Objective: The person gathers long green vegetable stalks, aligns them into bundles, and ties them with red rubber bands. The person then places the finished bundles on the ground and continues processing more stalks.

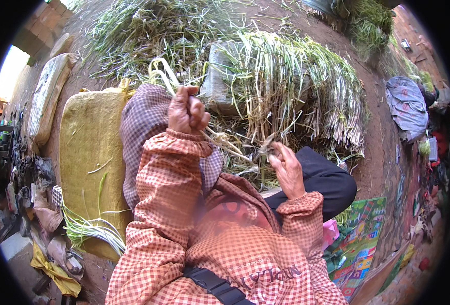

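My left hand [188, 110] is closed around a few long plant stalks [230, 146]; their pale green leaves loop out above the fist and the stems run down to the right. At the stems' lower end my right hand [284, 164] pinches dry, brownish plant matter [266, 145] between thumb and fingers. Just beyond my hands, a thick row of green-leaved stalks [297, 76] lies draped over a grey wrapped block [219, 76]. A loose heap of similar greens [148, 38] spreads behind it. Loose dry stems and leaves cover the ground between my knees.
A yellow woven-covered cushion [91, 152] lies on the left, with a small bunch of pale stalks [95, 228] at its near end. Farther left is a wrapped slab [49, 99]. A colourful printed mat [358, 244] is at the lower right, and a grey cloth [406, 106] lies at the right.
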